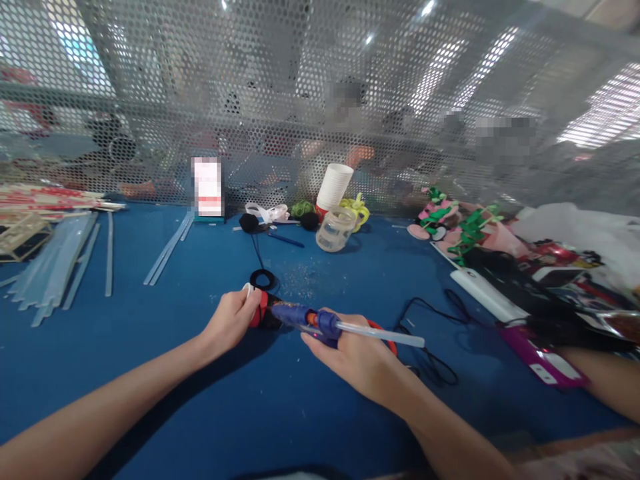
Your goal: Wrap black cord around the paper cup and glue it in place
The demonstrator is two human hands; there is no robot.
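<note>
Near the middle of the blue table (200, 400), my left hand (231, 321) is closed on a small red and black object (260, 311). My right hand (363, 357) is wrapped round a blue glue gun (295, 315), and a clear glue stick (385, 334) sticks out of its rear toward the right. The gun's nozzle end points left and is at the red and black object; whether they touch is unclear. Just beyond the object lies a coil of black cord (263, 279), with a strand running back to a black ball (249, 223).
Glue sticks (55, 260) lie at left. A phone (207, 190), clear jar (336, 230) and paper cups (335, 187) stand before a perforated metal screen (280, 100). At right are artificial flowers (470, 227), a power strip (490, 295), a purple box (543, 357) and another person's arm (605, 380).
</note>
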